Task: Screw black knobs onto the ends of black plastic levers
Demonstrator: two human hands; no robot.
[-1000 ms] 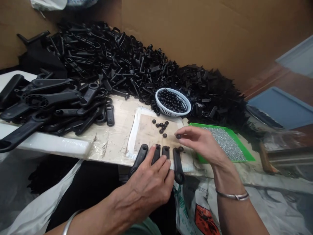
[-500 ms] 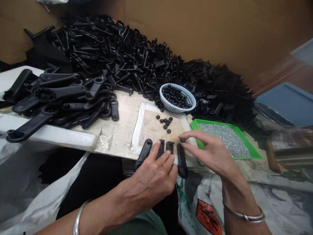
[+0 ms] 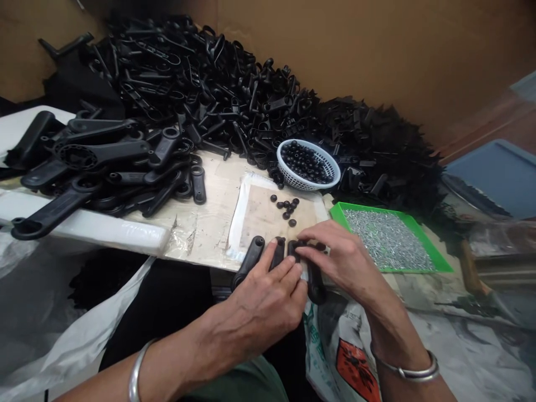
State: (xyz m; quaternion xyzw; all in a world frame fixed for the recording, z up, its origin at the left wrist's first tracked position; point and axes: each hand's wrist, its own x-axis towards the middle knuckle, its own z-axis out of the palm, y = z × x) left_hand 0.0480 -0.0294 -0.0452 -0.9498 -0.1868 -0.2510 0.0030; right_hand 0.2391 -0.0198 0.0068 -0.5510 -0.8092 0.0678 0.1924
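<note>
Several black plastic crank-like handles lie side by side at the table's front edge, the leftmost handle (image 3: 252, 258) in plain sight. My left hand (image 3: 268, 293) rests across the middle handles with its fingers stretched out, its thumb hidden. At the far end of the third handle (image 3: 294, 248), my right hand (image 3: 339, 251) pinches a small round black knob, mostly covered by the fingertips. The rightmost handle (image 3: 316, 285) is partly under this hand. Beyond the hands, several loose black knobs (image 3: 287, 205) lie on a white-edged mat (image 3: 255, 218).
A pale blue basket (image 3: 288, 177) holds many black knobs. To the right, a green tray (image 3: 439, 267) contains small metal pins or screws. Black plastic parts (image 3: 201, 89) are heaped behind, and larger black handles (image 3: 104, 156) pile up at left beside a white foam strip (image 3: 125, 234).
My right hand has shifted left, from the end of the rightmost handle to the end of the third one. My left hand stays across the handles. The view has moved slightly.
</note>
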